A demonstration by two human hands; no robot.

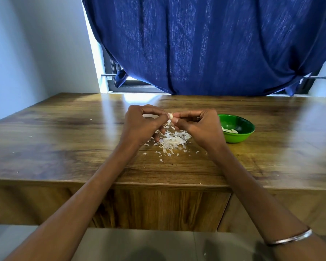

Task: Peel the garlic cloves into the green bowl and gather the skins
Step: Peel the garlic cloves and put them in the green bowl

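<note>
Lower frame: two bare forearms enter from the bottom corners and converge toward the centre; a thin metal bangle (290,238) circles the right forearm at lower right. Below them lies grey floor, then the front edge of the wooden table (64,144), which runs across the frame just below mid-height, with a panel front beneath it.

Centre: a pile of garlic skins (172,141) lies on the tabletop between the wrists, with stray flakes scattered toward the near edge and a few at far left. Broad bare wood extends left of the pile and right of the bowl.

Above the pile, the left hand (141,125) and right hand (199,125) meet, raised off the surface, knuckles outward and fingers curled inward. Both pinch a single garlic clove (170,116) between thumb and fingertips, a strip of skin hanging beneath it. A ring shows on a right-hand finger.

Right of centre: the green bowl (241,136) stands on the table just beside the right hand, holding a few peeled cloves (231,130) against its near wall.

Upper frame: the table's far edge meets a window sill; a dark blue curtain (205,44) hangs over the window, a white wall at upper left. No legible writing appears.
</note>
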